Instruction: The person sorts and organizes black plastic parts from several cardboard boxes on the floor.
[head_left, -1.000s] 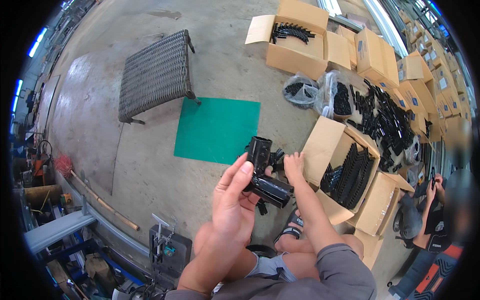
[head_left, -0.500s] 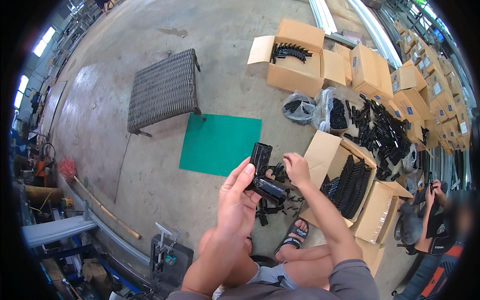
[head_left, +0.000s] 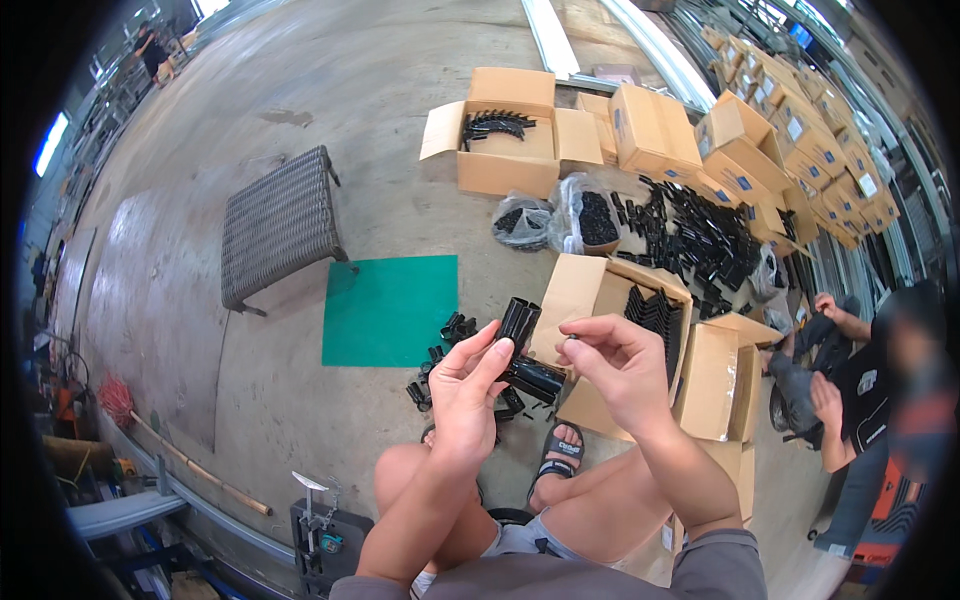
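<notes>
In my left hand [head_left: 462, 405] is a glossy black angled tube connector [head_left: 520, 322], its two arms meeting near my thumb. One arm points up and the other to the lower right. My right hand [head_left: 628, 375] is just right of the connector, apart from it, with thumb and index finger pinched on a small dark piece [head_left: 573, 338] too tiny to name. Below my hands, more black connectors [head_left: 420, 390] lie loose on the floor. An opened cardboard box [head_left: 572, 300] behind my right hand holds rows of black angled parts [head_left: 655, 318].
A green mat [head_left: 385, 315] lies ahead, beside a grey woven stool [head_left: 282, 222]. Farther right are another open box [head_left: 508, 178], plastic bags [head_left: 522, 222] of small black pieces and a heap of black parts [head_left: 705, 235]. A co-worker [head_left: 868, 390] sits at the right.
My view has shifted, so the surroundings appear farther left. My right hand has turned, now showing the small piece in its pinch. The co-worker's hands have moved apart.
</notes>
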